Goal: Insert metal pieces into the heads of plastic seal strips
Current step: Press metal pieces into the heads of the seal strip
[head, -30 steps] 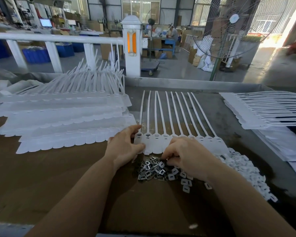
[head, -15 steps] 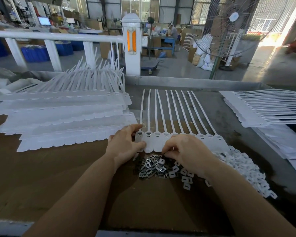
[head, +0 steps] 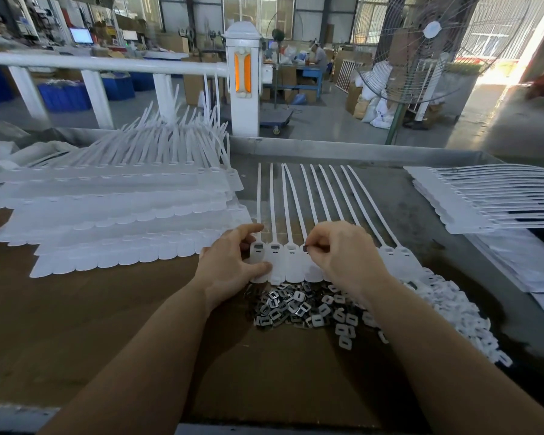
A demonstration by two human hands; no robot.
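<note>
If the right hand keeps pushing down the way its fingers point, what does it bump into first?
Most likely the head of the fourth white strip. The right hand pinches a small metal piece right above that head, fingers aimed down and left at it. How big the gap is cannot be told.

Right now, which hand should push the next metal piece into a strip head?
The right hand. It pinches a metal piece right at a strip head, while the left hand holds the row of strips at its end.
</note>
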